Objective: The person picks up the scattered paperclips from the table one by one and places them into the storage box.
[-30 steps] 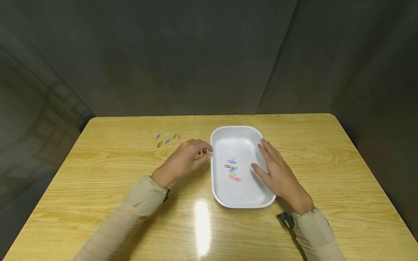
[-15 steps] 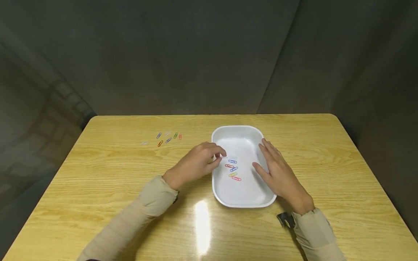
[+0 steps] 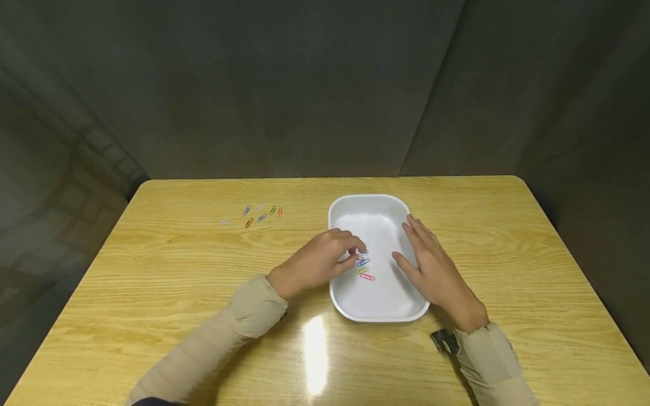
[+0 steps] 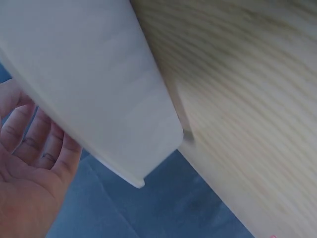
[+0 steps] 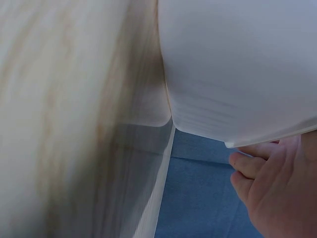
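Head view: left hand bends over clips in tray, whether pinching 1 I cannot tell; right hand, fingers apart, overlaps rim.

Your head camera looks forward and down across the worktop; your wrist cameras both face the white tray from outside, up close
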### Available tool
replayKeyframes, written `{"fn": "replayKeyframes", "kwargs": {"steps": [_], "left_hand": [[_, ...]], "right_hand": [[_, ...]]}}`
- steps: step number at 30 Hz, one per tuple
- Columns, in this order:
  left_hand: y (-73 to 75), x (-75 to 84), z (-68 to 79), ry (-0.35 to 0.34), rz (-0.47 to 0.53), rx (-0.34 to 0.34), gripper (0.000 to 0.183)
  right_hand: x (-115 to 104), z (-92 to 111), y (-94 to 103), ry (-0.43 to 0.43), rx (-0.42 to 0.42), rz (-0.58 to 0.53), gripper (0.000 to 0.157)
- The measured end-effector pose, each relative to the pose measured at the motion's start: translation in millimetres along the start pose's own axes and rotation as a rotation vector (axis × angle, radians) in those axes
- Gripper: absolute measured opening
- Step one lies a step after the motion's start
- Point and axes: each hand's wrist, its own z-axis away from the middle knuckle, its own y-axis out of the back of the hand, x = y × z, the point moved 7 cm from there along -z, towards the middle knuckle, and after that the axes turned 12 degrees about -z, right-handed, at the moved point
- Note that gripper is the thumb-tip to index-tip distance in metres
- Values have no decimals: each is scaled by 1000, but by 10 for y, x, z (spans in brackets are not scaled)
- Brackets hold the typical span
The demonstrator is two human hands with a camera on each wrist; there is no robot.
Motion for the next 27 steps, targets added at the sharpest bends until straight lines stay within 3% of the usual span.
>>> {"fn": "replayKeyframes", "kwargs": {"steps": [20,27], "left_hand": [[-265,149,-77,-35,15,-98,13],[-335,168,-124,-32,-30,-114,15]], "right_hand": [[-12,3,1,23,6,4,71],[-10,6,1,24,11,9,71]]}}
